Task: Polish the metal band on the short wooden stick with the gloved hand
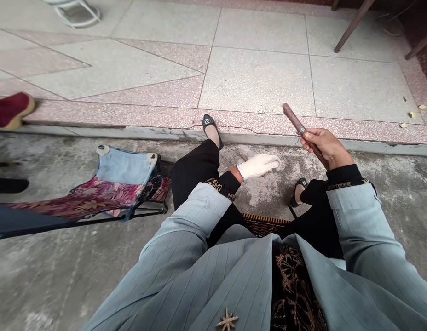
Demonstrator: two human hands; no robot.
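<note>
My right hand (322, 143), bare, is wrapped round a brown wooden stick (292, 118), held slanting up and to the left. Several turns of thin wire (301, 130) circle the stick just beyond my fingers. From there a fine strand runs down toward my left hand (258, 166), which wears a white knitted glove. Its fingers are closed together at the strand's lower end. A small, pale, rounded thing shows at the fingertips, too blurred to make out. Both hands are over the concrete between my knees, apart from each other.
A low folding chair (122, 184) with flowered fabric stands on the left. Ahead runs a raised tiled step (255, 78), its edge near my foot. A red shoe (13, 110) is at far left. Wooden furniture legs (353, 26) stand at the top right.
</note>
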